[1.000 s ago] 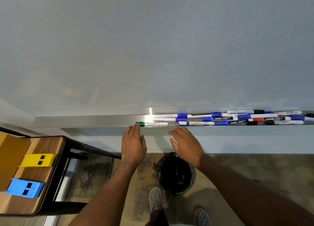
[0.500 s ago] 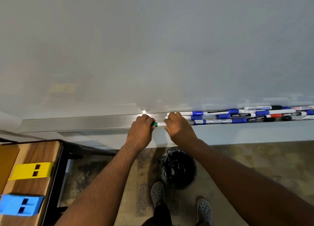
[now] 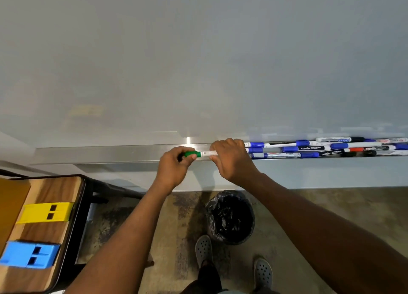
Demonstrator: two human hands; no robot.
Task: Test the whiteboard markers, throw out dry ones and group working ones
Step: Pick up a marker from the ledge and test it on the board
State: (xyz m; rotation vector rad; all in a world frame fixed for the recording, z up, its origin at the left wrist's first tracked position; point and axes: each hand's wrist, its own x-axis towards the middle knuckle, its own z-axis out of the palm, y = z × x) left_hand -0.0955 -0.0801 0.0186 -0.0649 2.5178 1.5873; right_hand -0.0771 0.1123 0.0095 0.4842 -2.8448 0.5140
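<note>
Green marker [image 3: 199, 154] held level between my hands, just over the whiteboard tray [image 3: 106, 153]. Left hand [image 3: 174, 168] pinches the green cap, right hand [image 3: 231, 159] grips the white barrel. Remaining markers [image 3: 320, 149] piled in the tray right of my right hand; bin [image 3: 230, 217] on the floor below.

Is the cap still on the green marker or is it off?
On. The green cap sits flush against the white barrel; left hand grips the cap, right hand the barrel.
</note>
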